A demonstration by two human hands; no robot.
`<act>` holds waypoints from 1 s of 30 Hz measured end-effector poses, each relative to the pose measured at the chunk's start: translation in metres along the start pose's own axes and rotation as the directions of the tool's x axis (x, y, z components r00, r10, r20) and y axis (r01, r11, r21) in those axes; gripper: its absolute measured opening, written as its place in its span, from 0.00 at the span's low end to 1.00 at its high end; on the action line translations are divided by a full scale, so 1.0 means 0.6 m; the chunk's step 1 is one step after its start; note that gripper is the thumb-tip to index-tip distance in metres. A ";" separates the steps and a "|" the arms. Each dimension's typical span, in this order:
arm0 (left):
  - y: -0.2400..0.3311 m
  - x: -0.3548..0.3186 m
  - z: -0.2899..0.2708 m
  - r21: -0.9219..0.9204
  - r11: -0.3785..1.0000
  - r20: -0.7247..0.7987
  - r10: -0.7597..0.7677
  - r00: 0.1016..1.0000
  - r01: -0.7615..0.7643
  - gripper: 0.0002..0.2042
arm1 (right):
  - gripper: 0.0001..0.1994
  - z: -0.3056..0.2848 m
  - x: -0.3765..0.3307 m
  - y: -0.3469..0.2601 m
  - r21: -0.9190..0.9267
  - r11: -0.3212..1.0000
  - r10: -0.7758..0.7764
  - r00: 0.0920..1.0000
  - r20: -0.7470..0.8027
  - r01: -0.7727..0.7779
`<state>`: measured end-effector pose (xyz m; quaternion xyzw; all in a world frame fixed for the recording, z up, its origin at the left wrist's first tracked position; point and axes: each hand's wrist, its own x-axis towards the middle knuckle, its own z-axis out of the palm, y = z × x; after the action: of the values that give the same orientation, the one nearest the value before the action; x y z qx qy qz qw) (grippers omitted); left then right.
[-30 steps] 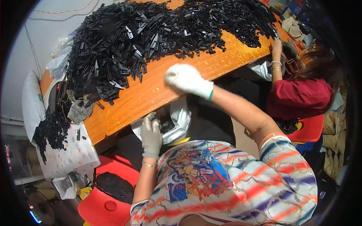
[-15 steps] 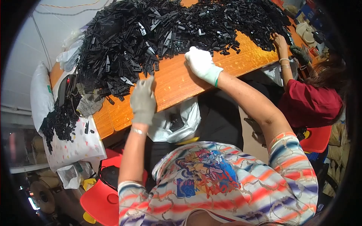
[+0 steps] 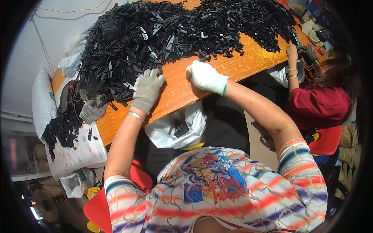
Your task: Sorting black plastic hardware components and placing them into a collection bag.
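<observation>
A wide heap of small black plastic parts (image 3: 128, 46) covers the far side of the wooden table (image 3: 175, 83). My left hand (image 3: 148, 88), in a grey glove, rests at the heap's near edge with its fingers curled down among the parts; what they grip is hidden. To its right, my right hand (image 3: 208, 77) in a white knit glove is closed in a fist above bare wood, just short of the heap. Its contents do not show. Below the table edge, in front of me, hangs an open white plastic bag (image 3: 176, 130) with dark pieces inside.
A co-worker in a red shirt (image 3: 320, 105) reaches toward the heap's right end. At the left lie a knit glove (image 3: 93, 108), more black parts (image 3: 64, 130) and a white sack (image 3: 42, 101). A red stool (image 3: 99, 211) stands at the lower left.
My left hand has moved forward and slightly right, onto the edge of the heap. My right fist has drawn back a little toward me. The co-worker's hand has shifted slightly.
</observation>
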<state>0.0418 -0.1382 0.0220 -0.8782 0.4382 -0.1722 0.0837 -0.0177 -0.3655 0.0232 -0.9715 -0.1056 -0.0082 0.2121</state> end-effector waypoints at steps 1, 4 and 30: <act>0.004 0.001 -0.001 -0.002 1.000 -0.003 0.002 1.000 -0.002 0.06 | 0.06 0.001 -0.004 -0.001 0.111 0.994 0.015 1.000 -0.018 -0.012; 0.012 -0.006 0.005 -0.219 0.976 -0.212 -0.070 0.975 0.022 0.07 | 0.04 0.006 -0.007 -0.012 0.259 0.966 0.023 0.998 -0.052 -0.009; 0.125 -0.060 -0.074 -0.764 -0.644 0.421 -0.450 0.787 0.041 0.08 | 0.13 0.013 -0.024 -0.116 0.721 0.687 0.159 0.951 -0.266 0.087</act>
<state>-0.0506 -0.1545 0.0324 -0.5394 0.0682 0.1743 -0.8210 -0.0463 -0.3036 0.0438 -0.7966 -0.0465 -0.1125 0.5921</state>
